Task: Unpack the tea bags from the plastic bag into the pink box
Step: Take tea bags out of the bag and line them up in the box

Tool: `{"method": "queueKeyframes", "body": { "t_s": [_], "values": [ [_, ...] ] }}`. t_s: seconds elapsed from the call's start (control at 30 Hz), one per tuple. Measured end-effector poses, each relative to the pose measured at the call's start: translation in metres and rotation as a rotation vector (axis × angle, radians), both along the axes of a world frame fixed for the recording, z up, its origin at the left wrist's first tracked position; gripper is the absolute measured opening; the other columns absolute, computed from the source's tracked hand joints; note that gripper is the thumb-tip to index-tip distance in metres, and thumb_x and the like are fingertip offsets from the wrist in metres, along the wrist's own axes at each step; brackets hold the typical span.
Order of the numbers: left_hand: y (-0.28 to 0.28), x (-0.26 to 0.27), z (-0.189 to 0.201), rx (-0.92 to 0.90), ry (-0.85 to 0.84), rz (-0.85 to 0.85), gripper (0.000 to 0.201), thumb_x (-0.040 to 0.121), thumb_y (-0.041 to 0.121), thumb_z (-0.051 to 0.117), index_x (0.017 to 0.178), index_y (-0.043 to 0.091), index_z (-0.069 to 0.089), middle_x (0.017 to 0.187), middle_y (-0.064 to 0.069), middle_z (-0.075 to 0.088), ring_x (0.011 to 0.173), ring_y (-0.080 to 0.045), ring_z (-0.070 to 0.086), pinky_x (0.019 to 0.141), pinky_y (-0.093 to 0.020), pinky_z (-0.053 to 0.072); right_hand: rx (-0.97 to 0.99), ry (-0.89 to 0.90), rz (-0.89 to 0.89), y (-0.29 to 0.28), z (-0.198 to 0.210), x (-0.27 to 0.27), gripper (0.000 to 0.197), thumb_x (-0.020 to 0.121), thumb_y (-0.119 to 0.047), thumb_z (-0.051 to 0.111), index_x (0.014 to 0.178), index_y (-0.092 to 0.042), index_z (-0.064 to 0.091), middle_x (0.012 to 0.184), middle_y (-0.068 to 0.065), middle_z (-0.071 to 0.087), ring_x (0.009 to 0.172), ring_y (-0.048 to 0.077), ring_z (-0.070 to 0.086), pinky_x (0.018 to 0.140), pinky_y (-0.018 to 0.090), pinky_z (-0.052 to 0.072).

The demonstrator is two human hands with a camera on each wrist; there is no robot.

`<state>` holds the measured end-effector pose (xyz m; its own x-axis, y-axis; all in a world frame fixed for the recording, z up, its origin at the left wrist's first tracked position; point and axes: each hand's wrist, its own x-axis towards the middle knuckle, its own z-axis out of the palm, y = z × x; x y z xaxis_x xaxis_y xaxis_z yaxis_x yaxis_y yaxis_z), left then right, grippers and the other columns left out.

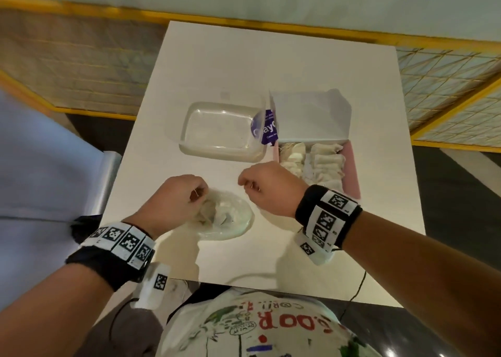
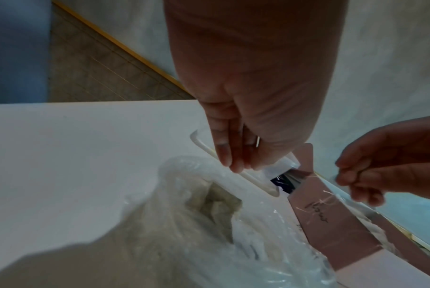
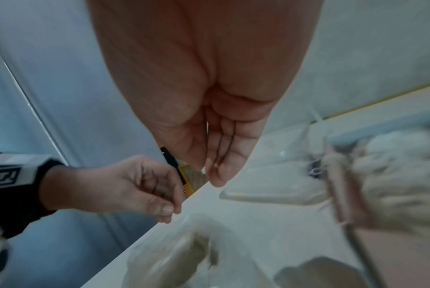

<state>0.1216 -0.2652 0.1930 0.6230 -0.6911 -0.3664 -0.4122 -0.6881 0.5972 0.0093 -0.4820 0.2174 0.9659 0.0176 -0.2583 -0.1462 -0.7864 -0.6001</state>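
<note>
A clear plastic bag point(image 1: 233, 229) point(image 2: 258, 243) lies open near the table's front edge, with pale tea bags point(image 1: 217, 214) point(image 2: 216, 202) bunched inside. My left hand point(image 1: 199, 192) point(image 3: 172, 210) hovers at the bag's left rim, thumb and forefinger pinched together on the film. My right hand point(image 1: 248, 184) point(image 3: 213, 175) hangs between the bag and the pink box point(image 1: 352, 167) point(image 2: 332, 224), fingers loosely curled, nothing visible in them. Rows of tea bags point(image 1: 322, 161) point(image 3: 393, 175) fill the box, whose white lid point(image 1: 311, 115) stands up behind.
An empty clear plastic tray point(image 1: 189, 121) sits mid-table, left of the box, with a purple label point(image 1: 267, 127) between them. A pale blue seat point(image 1: 40, 153) stands off the table's left side. Yellow-edged floor tiles surround the white table point(image 1: 217, 58).
</note>
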Motion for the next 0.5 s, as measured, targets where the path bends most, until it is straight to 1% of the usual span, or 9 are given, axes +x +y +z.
{"method": "queueKeyframes", "body": {
  "t_s": [0.1,0.17,0.27,0.33,0.37,0.43,0.47,0.5],
  "values": [
    [0.017,0.008,-0.01,0.091,-0.024,-0.047,0.01,0.092,0.015,0.065,0.098,0.019,0.072,0.093,0.008,0.068,0.089,-0.01,0.064,0.082,-0.03,0.054,0.03,0.076,0.036,0.03,-0.019,0.018,0.031,0.092,-0.007,0.054,0.118,-0.01,0.068,0.112,0.006,0.071,0.1,0.021,0.064,0.084,0.023,0.045],
    [0.025,0.013,-0.018,0.164,-0.031,-0.11,0.013,0.09,0.019,0.068,0.101,0.015,0.073,0.093,0.003,0.069,0.089,-0.016,0.065,0.083,-0.034,0.054,0.008,0.143,0.048,0.049,-0.032,0.028,0.029,0.091,-0.007,0.056,0.118,-0.009,0.068,0.112,0.008,0.07,0.101,0.024,0.064,0.084,0.026,0.047],
    [0.031,0.015,-0.025,0.194,-0.014,-0.164,0.02,0.089,0.029,0.072,0.101,0.013,0.073,0.093,-0.002,0.068,0.086,-0.02,0.064,0.08,-0.034,0.053,-0.131,0.25,0.067,0.069,-0.049,0.038,0.021,0.092,-0.02,0.06,0.106,-0.005,0.065,0.1,0.013,0.065,0.094,0.032,0.065,0.076,0.032,0.051],
    [0.032,0.016,-0.029,0.21,-0.036,-0.214,0.021,0.089,0.031,0.072,0.094,0.01,0.073,0.09,-0.006,0.067,0.082,-0.023,0.062,0.075,-0.034,0.051,-0.229,0.291,0.069,0.079,-0.056,0.042,0.023,0.093,-0.027,0.062,0.102,-0.005,0.061,0.094,0.011,0.059,0.092,0.033,0.064,0.071,0.034,0.047],
    [0.032,0.015,-0.031,0.228,-0.059,-0.248,0.021,0.089,0.029,0.072,0.088,0.008,0.072,0.088,-0.009,0.066,0.081,-0.025,0.062,0.073,-0.034,0.05,-0.264,0.313,0.065,0.084,-0.059,0.043,0.026,0.093,-0.028,0.063,0.105,-0.006,0.059,0.096,0.012,0.058,0.095,0.033,0.064,0.072,0.034,0.046],
    [0.032,0.014,-0.038,0.244,-0.101,-0.289,0.018,0.089,0.022,0.069,0.083,0.006,0.069,0.086,-0.011,0.064,0.083,-0.028,0.062,0.073,-0.034,0.049,-0.325,0.363,0.061,0.093,-0.064,0.045,0.037,0.091,-0.03,0.067,0.118,-0.007,0.055,0.111,0.014,0.055,0.101,0.034,0.061,0.08,0.037,0.048],
    [0.032,0.014,-0.042,0.243,-0.106,-0.29,0.014,0.087,0.023,0.067,0.08,0.01,0.065,0.087,-0.008,0.062,0.085,-0.028,0.062,0.073,-0.034,0.049,-0.343,0.389,0.055,0.098,-0.066,0.045,0.043,0.089,-0.029,0.07,0.122,-0.008,0.052,0.117,0.014,0.052,0.102,0.034,0.061,0.081,0.038,0.048],
    [0.031,0.014,-0.046,0.245,-0.098,-0.281,0.011,0.084,0.025,0.066,0.081,0.016,0.06,0.088,-0.003,0.058,0.086,-0.028,0.063,0.072,-0.035,0.05,-0.357,0.403,0.044,0.102,-0.068,0.046,0.045,0.088,-0.025,0.071,0.124,-0.009,0.049,0.12,0.015,0.048,0.101,0.035,0.061,0.079,0.038,0.048]
  ]
}}
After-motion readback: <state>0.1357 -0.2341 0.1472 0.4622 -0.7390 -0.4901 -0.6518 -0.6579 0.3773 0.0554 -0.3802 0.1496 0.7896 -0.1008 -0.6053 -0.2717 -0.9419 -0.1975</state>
